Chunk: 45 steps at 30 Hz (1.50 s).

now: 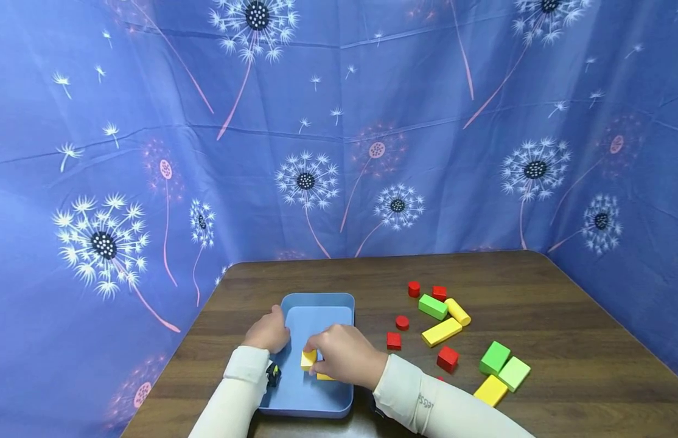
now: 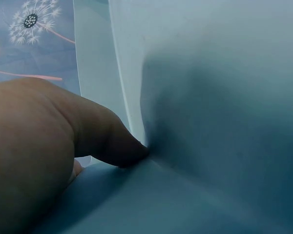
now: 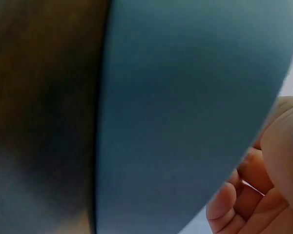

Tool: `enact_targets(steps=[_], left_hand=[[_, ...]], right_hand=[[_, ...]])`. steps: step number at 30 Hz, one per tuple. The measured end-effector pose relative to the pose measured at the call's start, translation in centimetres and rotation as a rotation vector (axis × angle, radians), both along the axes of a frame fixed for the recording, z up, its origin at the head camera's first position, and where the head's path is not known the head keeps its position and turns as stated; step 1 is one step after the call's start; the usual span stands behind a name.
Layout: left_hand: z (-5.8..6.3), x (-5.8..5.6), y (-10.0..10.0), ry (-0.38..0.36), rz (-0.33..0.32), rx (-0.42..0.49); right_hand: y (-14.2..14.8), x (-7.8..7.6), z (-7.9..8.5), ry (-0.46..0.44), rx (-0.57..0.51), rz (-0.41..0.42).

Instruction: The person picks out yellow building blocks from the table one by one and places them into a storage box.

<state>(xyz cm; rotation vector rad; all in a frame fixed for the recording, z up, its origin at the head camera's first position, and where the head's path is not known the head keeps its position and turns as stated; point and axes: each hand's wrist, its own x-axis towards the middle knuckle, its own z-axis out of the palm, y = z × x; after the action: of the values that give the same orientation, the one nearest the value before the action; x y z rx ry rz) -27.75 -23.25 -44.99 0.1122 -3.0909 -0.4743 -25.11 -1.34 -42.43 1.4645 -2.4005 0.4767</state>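
The right hand [image 1: 347,354] pinches a yellow block [image 1: 308,361] just left of a second yellow piece [image 1: 325,377] inside the blue tray [image 1: 319,319], the left hand [image 1: 268,331] gripping the tray's left edge.

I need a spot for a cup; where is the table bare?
The table is bare right of the light-green block and behind the blue tray. It is crowded right of the tray among scattered blocks, and inside it around the right hand and yellow blocks.
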Motion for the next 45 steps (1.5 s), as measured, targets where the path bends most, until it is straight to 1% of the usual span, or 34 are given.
enact_targets(steps=[3, 9, 14, 21, 30, 39, 45], left_hand=[[-0.1, 0.0, 0.0, -0.002, -0.002, 0.001], [-0.2, 0.0, 0.0, 0.000, -0.001, -0.001], [-0.2, 0.0, 0.0, -0.009, -0.001, 0.009], [-0.3, 0.1, 0.0, -0.004, 0.000, 0.009], [-0.3, -0.1, -0.1, -0.009, 0.009, 0.008], [-0.1, -0.2, 0.0, -0.001, 0.000, 0.003], [-0.2, -0.2, -0.1, 0.003, -0.002, -0.003]], right_hand=[[-0.1, 0.1, -0.2, -0.015, 0.012, 0.007], [-0.4, 0.2, -0.6, -0.017, 0.012, 0.009], [-0.5, 0.2, -0.7, -0.045, 0.035, 0.009], [-0.5, 0.4, -1.0, -0.035, 0.039, 0.007], [-0.6, 0.3, -1.2, -0.078, 0.058, -0.001], [-0.6, 0.2, -1.2, -0.141, 0.062, -0.024], [-0.5, 0.3, -1.3, -0.164, 0.056, -0.024]])
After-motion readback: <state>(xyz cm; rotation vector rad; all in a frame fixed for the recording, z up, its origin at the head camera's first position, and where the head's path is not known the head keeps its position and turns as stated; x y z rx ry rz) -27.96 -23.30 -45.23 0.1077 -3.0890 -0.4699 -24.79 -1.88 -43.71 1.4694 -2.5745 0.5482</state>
